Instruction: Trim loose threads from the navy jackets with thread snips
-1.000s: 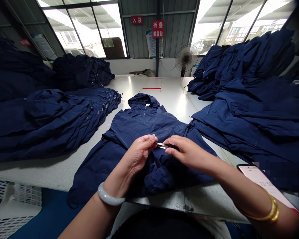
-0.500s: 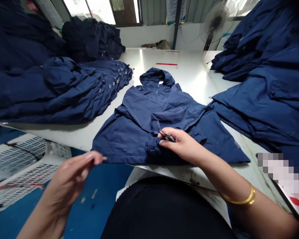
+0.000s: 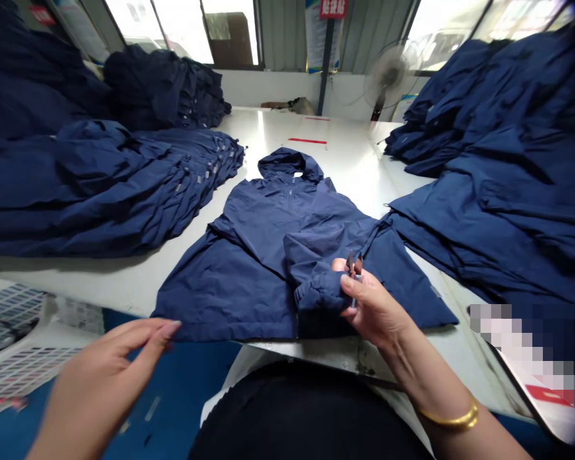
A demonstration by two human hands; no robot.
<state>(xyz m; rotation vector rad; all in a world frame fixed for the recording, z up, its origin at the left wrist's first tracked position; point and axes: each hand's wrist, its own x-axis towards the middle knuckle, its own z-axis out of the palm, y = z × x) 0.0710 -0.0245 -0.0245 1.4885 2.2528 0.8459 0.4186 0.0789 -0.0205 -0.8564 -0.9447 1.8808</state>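
Observation:
A navy hooded jacket (image 3: 239,275) lies spread on the white table, hood at the far end and hem along the near edge. My right hand (image 3: 376,310) is closed around small metal thread snips (image 3: 353,263), blades pointing up and apart. The same hand grips the gathered cuff (image 3: 319,292) of one jacket sleeve, lifted a little off the body of the jacket. My left hand (image 3: 112,370) is by the jacket's left hem corner, thumb and fingertips pressed together. Whether a thread is pinched there is too small to see.
Navy garments are heaped in a left pile (image 3: 124,191) and a right pile (image 3: 498,185). White plastic baskets (image 3: 52,332) stand below the table (image 3: 100,287) at left. A fan (image 3: 386,80) stands at the back. A partly blurred-out flat object (image 3: 531,377) lies at right.
My right hand has turned and moved right, lifting the cuff, and the snips now point upward. My left hand has moved a little left and down. The view has tilted up slightly.

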